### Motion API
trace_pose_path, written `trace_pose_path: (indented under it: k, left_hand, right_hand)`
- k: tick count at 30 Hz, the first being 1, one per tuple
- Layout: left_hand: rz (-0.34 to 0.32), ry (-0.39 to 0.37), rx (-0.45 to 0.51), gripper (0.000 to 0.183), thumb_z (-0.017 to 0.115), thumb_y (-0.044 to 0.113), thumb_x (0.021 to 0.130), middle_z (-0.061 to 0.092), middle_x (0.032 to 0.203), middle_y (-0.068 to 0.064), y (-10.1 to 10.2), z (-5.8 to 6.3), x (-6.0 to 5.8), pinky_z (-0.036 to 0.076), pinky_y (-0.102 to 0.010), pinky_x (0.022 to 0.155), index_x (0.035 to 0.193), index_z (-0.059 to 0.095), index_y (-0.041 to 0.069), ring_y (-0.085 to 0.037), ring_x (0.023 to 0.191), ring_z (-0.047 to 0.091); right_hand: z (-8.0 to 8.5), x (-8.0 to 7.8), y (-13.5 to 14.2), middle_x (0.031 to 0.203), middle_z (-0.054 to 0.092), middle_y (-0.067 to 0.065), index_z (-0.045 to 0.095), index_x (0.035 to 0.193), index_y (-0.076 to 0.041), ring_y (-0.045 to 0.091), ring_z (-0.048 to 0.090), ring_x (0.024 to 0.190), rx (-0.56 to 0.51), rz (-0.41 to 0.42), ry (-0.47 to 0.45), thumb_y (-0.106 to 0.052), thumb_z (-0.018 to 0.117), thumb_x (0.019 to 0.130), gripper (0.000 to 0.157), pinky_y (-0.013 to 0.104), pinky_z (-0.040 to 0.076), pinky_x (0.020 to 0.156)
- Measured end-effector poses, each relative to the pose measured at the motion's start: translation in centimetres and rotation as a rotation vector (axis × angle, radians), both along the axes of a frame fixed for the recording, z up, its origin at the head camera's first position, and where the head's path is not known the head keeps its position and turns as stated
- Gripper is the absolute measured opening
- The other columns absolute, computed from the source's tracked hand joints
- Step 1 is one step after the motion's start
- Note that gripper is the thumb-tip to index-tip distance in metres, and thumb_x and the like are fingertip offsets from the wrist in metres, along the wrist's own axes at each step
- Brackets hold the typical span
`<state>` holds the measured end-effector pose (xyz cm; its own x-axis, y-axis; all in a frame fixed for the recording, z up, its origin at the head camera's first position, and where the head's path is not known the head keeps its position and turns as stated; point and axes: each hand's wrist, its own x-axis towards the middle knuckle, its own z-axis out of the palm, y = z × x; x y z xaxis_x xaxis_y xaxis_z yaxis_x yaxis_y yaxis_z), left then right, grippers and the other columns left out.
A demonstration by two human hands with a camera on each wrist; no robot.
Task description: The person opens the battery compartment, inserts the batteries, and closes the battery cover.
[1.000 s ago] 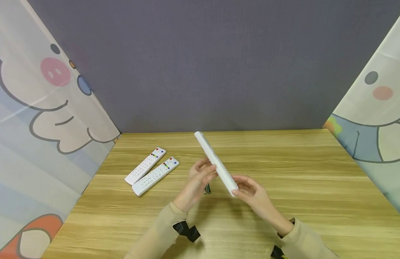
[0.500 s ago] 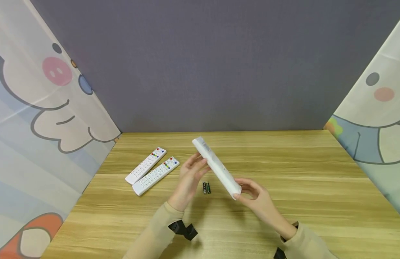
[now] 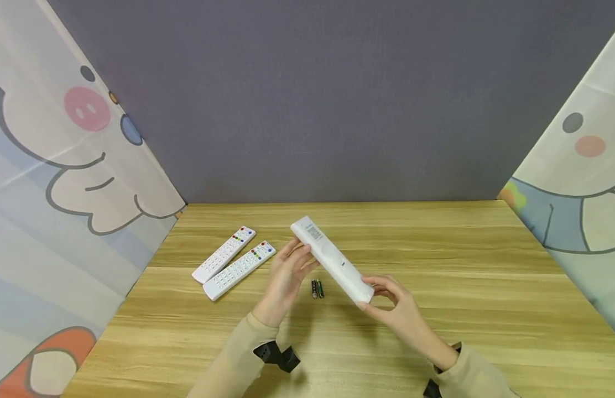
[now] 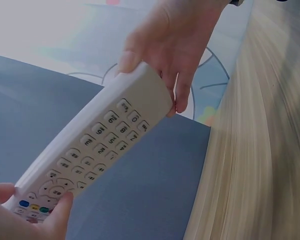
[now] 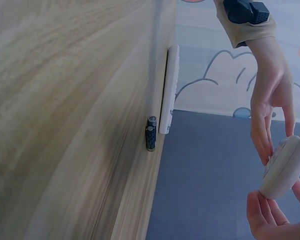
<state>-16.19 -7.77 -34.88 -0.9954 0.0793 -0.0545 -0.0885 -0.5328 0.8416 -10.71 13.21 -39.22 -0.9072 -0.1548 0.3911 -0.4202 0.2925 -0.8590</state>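
A white remote control (image 3: 332, 257) is held above the table, its back with a printed label facing up in the head view. My left hand (image 3: 285, 279) grips it near the far, labelled end, thumb on one side and fingers on the other. At the near end, my right hand (image 3: 394, 307) pinches it between thumb and fingers. The left wrist view shows the button side of the remote control (image 4: 105, 135), with coloured keys by the left hand (image 4: 35, 217). Two small batteries (image 3: 317, 288) lie side by side on the table beneath, between the hands.
Two more white remote controls, one farther back (image 3: 224, 255) and one nearer (image 3: 239, 271), lie buttons up on the wooden table (image 3: 462, 265) at the left. A grey panel (image 3: 337, 99) rises at the table's back edge. Printed curtains (image 3: 34, 232) hang on both sides.
The held remote control has turned from its narrow edge to show its broad back. Its far end has dropped slightly and moved left with my left hand. The batteries are now fully uncovered.
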Motion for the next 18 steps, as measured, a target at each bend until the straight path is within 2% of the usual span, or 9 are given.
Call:
trace_pose_path:
  k: [5, 12, 18]
  left_hand:
    - [-0.002, -0.013, -0.025, 0.042, 0.047, 0.001, 0.086, 0.057, 0.100, -0.004, -0.17, 0.02, 0.16, 0.049, -0.034, 0.082, 0.126, 0.035, -0.006, -0.014, 0.086, 0.058]
    - [-0.009, -0.021, -0.033, 0.038, 0.044, 0.003, 0.088, 0.057, 0.101, -0.005, -0.23, -0.02, 0.40, 0.052, -0.028, 0.074, 0.124, 0.038, -0.007, -0.015, 0.086, 0.059]
    - [0.006, -0.052, -0.040, 0.037, 0.043, 0.005, 0.090, 0.055, 0.102, -0.007, -0.25, -0.01, 0.60, 0.052, -0.025, 0.072, 0.125, 0.038, -0.007, -0.016, 0.087, 0.058]
  right_hand:
    - [-0.29, 0.02, 0.00, 0.101, 0.054, -0.001, 0.059, 0.106, -0.011, 0.005, 0.051, 0.087, 0.071, -0.034, 0.044, -0.007, 0.075, 0.068, 0.041, 0.024, 0.049, 0.077]
    - [-0.53, -0.07, -0.13, 0.100, 0.054, -0.003, 0.061, 0.102, -0.012, 0.005, 0.049, 0.085, 0.162, -0.091, 0.184, -0.007, 0.080, 0.060, 0.047, 0.022, 0.049, 0.073]
    - [-0.73, -0.16, -0.19, 0.100, 0.053, 0.001, 0.061, 0.101, -0.010, 0.008, 0.049, 0.090, 0.218, -0.116, 0.300, -0.008, 0.081, 0.054, 0.051, 0.025, 0.050, 0.078]
